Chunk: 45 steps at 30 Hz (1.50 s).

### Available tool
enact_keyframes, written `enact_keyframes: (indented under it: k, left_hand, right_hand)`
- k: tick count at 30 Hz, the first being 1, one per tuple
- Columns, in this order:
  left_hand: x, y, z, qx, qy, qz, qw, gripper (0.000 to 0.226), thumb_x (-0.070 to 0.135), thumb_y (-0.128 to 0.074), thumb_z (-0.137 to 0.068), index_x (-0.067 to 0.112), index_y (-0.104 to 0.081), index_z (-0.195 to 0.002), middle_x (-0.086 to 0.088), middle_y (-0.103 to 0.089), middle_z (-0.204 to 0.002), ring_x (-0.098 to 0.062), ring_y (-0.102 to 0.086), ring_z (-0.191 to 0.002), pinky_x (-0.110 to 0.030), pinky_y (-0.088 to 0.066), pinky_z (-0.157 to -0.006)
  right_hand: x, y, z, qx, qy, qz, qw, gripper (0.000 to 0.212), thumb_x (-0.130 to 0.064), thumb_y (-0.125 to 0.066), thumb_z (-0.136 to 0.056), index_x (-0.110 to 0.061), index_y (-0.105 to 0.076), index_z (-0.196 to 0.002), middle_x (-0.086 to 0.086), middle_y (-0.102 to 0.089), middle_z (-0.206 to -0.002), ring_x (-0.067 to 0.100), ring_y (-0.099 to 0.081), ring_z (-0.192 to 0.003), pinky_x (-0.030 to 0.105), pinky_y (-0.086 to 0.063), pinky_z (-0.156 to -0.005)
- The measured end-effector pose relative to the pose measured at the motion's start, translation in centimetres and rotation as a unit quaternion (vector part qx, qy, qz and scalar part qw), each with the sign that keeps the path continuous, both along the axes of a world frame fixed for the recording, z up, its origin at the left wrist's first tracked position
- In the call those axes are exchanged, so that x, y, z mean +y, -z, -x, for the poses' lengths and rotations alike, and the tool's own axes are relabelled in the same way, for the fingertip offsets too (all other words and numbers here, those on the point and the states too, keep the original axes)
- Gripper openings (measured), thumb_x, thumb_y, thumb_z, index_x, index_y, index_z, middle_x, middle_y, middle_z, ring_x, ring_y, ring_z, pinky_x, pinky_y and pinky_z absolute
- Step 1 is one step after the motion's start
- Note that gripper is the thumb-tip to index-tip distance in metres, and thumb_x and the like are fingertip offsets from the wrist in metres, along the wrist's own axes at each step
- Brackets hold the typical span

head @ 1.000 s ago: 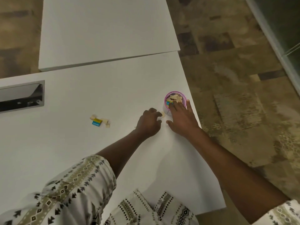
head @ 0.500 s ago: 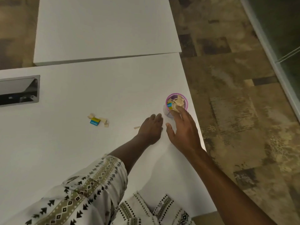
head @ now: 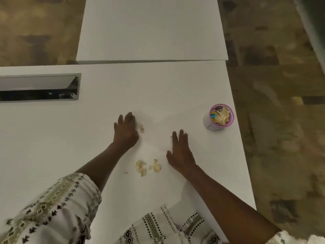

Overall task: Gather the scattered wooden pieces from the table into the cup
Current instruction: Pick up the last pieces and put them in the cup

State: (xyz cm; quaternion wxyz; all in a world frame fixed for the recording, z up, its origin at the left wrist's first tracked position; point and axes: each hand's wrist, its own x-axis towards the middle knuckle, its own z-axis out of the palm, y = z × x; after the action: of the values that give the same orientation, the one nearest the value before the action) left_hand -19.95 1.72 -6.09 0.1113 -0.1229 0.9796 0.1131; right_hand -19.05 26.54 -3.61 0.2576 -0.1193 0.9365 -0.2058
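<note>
Left hand [head: 125, 132] flat on the white bench [head: 52, 138], fingers spread loosely, palm down, nothing visibly pinched. It may be covering pieces underneath; can't tell from here.

Just right of its fingers, nearly touching the knuckle side: a small pair of wooden pieces [head: 141, 128]. Left hand is clearly the nearer one for those. They sit on its thumb-side edge, so a short sideways rake or pinch would do it.

Nearer the person, between the two forearms: the main cluster of wooden pieces [head: 147, 167], pale, irregular, no clear long axis. It lies behind both sets of fingertips, at about wrist level, and closer to the right wrist than the left. One tiny chip [head: 125, 172] lies apart on its left side.

Right hand [head: 181, 152] also flat, fingers together and pointing away, thumb out to the left, empty. A speck of wood [head: 171, 137] shows at its index fingertip, touching or just beside; too small to be sure.

Mesh cup [head: 220, 118], pink rim, stands upright near the bench's right edge, well apart from both hands, right hand nearer. Already holds a good pile of pieces.

My read: mid-task. Either hand must pull back toward the body to reach the cluster, and the carry to the cup suits the right hand.
</note>
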Motion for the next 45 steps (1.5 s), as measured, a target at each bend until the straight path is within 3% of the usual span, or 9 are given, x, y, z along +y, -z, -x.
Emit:
enact_keyframes:
  k: [3,6,11,17,22,26,30,35,45]
  left_hand:
    - [-1.3,0.3,-0.5,-0.010,0.032,-0.049,0.998,0.055,0.008,-0.034,-0.072,-0.002,-0.050,-0.124,-0.018,-0.041,-0.148,-0.048,-0.044,-0.117,-0.056,-0.048,-0.092]
    - [-1.0,0.3,-0.8,-0.014,0.057,-0.061,0.996,0.057,0.001,-0.039,-0.079,-0.004,-0.049,-0.135,-0.022,-0.041,-0.151,-0.047,-0.041,-0.132,-0.054,-0.039,-0.110]
    - [0.8,-0.7,-2.6,0.032,0.064,-0.059,0.996,0.029,-0.006,-0.048,-0.088,-0.004,-0.062,-0.114,-0.023,-0.058,-0.127,-0.042,-0.057,-0.107,-0.046,-0.055,-0.084]
    - [1.5,-0.9,-5.7,0.045,0.054,-0.073,0.995,0.011,-0.003,-0.056,-0.085,0.002,-0.063,-0.092,-0.015,-0.060,-0.094,-0.034,-0.057,-0.085,-0.039,-0.049,-0.060]
    - [2.0,-0.7,-9.3,0.030,0.048,-0.090,0.994,0.013,0.007,-0.060,-0.088,0.006,-0.064,-0.101,-0.011,-0.060,-0.104,-0.029,-0.057,-0.091,-0.042,-0.055,-0.065]
    - [2.9,-1.1,-12.3,0.028,0.063,-0.096,0.993,0.016,0.012,-0.063,-0.089,0.008,-0.065,-0.105,-0.009,-0.061,-0.110,-0.029,-0.058,-0.095,-0.041,-0.057,-0.063]
    - [3.5,-1.9,-13.9,0.041,0.048,-0.117,0.991,0.020,0.017,-0.062,-0.091,0.010,-0.066,-0.110,-0.005,-0.062,-0.113,-0.026,-0.058,-0.100,-0.040,-0.057,-0.067]
    - [3.8,-3.4,-14.5,0.055,0.003,-0.142,0.988,0.026,0.016,-0.062,-0.092,0.009,-0.066,-0.117,-0.004,-0.062,-0.117,-0.024,-0.055,-0.107,-0.038,-0.056,-0.079]
    - [3.5,-3.8,-16.5,0.028,-0.048,-0.136,0.989,0.028,0.017,-0.060,-0.093,0.009,-0.065,-0.120,-0.005,-0.063,-0.116,-0.026,-0.055,-0.107,-0.038,-0.052,-0.083]
  right_hand:
    - [-2.9,0.2,0.1,0.038,-0.031,0.001,0.999,0.084,-0.021,-0.060,-0.088,0.002,-0.013,-0.154,0.031,-0.007,-0.159,0.048,-0.009,-0.147,0.055,-0.025,-0.118]
    - [-5.3,0.6,0.4,0.031,-0.104,-0.031,0.994,0.084,-0.024,-0.054,-0.091,0.002,-0.005,-0.154,0.034,0.001,-0.158,0.049,-0.002,-0.148,0.052,-0.019,-0.120]
    - [-9.1,0.1,3.0,0.021,-0.157,0.001,0.987,0.085,-0.011,-0.053,-0.087,-0.008,-0.004,-0.157,0.017,0.002,-0.164,0.037,0.001,-0.151,0.044,-0.031,-0.116]
    - [-10.3,0.3,4.1,0.039,-0.272,-0.031,0.961,0.071,-0.005,-0.044,-0.090,-0.010,-0.017,-0.155,0.006,-0.002,-0.166,0.028,-0.002,-0.153,0.040,-0.036,-0.111]
    - [-6.9,1.3,0.7,0.092,-0.346,-0.063,0.932,0.075,-0.007,-0.045,-0.088,-0.005,-0.013,-0.156,0.015,0.000,-0.165,0.032,-0.004,-0.152,0.046,-0.008,-0.123]
    - [-3.4,1.1,-2.0,0.070,-0.357,-0.022,0.931,0.072,-0.014,-0.049,-0.085,-0.008,-0.025,-0.154,0.013,-0.010,-0.165,0.032,-0.010,-0.152,0.048,-0.009,-0.122]
    - [-1.7,0.1,0.0,0.063,-0.256,0.021,0.964,0.075,-0.018,-0.053,-0.087,-0.014,-0.023,-0.156,0.010,-0.007,-0.165,0.028,-0.005,-0.153,0.042,-0.008,-0.124]
    - [-1.7,0.6,4.5,0.023,-0.144,-0.036,0.989,0.086,-0.031,-0.055,-0.088,-0.011,-0.008,-0.157,0.017,0.007,-0.164,0.035,0.006,-0.151,0.047,-0.007,-0.123]
    - [-4.1,1.1,-5.1,0.015,-0.327,0.000,0.945,0.095,-0.058,-0.054,-0.088,-0.021,0.000,-0.158,0.014,0.009,-0.165,0.036,0.009,-0.151,0.047,-0.011,-0.123]
